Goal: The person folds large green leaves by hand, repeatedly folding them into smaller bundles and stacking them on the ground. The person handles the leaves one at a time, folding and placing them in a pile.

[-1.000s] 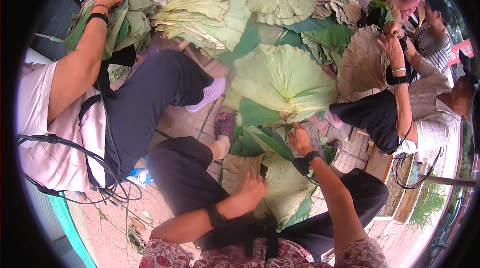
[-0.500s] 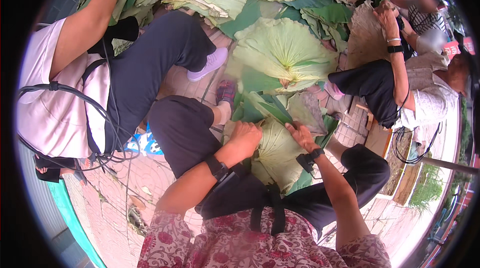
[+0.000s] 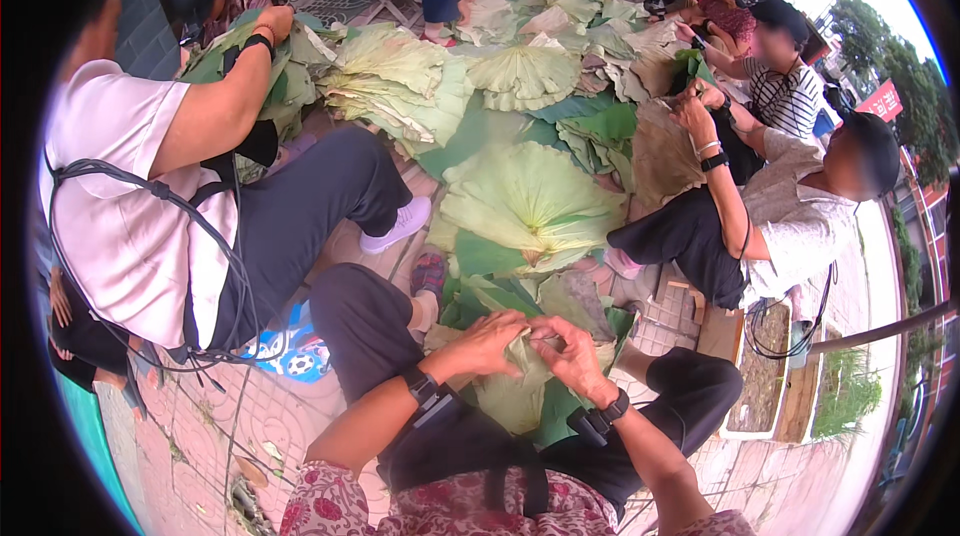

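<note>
I sit with a large folded green lotus leaf (image 3: pixel 520 391) across my lap, between my knees in dark trousers. My left hand (image 3: pixel 495 341) grips the upper fold of that leaf from the left. My right hand (image 3: pixel 568 351) pinches the same fold from the right, so the two hands almost touch. Each wrist wears a black band. A wide open lotus leaf (image 3: pixel 530 206) lies flat on the ground just beyond my feet.
A person in a white shirt (image 3: pixel 130 226) sits close on my left, holding leaves. Two people (image 3: pixel 790 206) sit at the right with leaves. A heap of lotus leaves (image 3: pixel 520 66) covers the paved ground ahead. A low wooden stool (image 3: pixel 720 331) stands at the right.
My hands have drawn together on the leaf's fold in my lap. The view has tilted up, showing more of the leaf heap and the people beyond.
</note>
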Tool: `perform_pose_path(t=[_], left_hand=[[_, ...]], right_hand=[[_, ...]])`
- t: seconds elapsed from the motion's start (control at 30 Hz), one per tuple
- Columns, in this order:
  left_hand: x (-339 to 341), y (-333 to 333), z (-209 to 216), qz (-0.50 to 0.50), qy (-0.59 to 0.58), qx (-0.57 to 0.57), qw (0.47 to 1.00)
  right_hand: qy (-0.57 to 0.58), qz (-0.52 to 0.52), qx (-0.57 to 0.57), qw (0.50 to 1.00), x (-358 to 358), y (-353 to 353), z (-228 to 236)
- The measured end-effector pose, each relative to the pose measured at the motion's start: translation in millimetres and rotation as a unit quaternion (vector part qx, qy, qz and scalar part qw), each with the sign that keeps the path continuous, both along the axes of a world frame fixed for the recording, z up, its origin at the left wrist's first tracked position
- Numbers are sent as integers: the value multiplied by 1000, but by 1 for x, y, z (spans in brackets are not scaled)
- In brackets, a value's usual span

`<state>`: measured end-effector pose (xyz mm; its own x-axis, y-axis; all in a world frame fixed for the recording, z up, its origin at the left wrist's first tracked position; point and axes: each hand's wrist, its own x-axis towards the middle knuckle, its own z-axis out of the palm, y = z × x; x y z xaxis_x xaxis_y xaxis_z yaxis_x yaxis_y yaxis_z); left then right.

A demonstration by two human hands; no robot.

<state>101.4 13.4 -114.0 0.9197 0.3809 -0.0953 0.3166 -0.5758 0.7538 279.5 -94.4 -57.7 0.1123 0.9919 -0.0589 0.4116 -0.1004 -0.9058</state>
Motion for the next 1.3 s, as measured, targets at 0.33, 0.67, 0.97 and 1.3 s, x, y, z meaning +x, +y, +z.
perform_pose_path(t=[0.33, 0.67, 0.97, 1.3], left_hand=[[1, 10, 35, 392, -25, -248, 885], [-1, 4, 54, 236, -275, -588, 724], [-19, 21, 47, 403, -306, -545, 669], [-12, 11, 42, 317, -160, -491, 796]], right_hand=[[-227, -105, 93, 964, -6, -20, 12], [-162, -105, 52, 980, -23, -22, -68], [-48, -186, -5, 981, 16, -20, -60], [-103, -243, 136, 955, 173, 154, -33]])
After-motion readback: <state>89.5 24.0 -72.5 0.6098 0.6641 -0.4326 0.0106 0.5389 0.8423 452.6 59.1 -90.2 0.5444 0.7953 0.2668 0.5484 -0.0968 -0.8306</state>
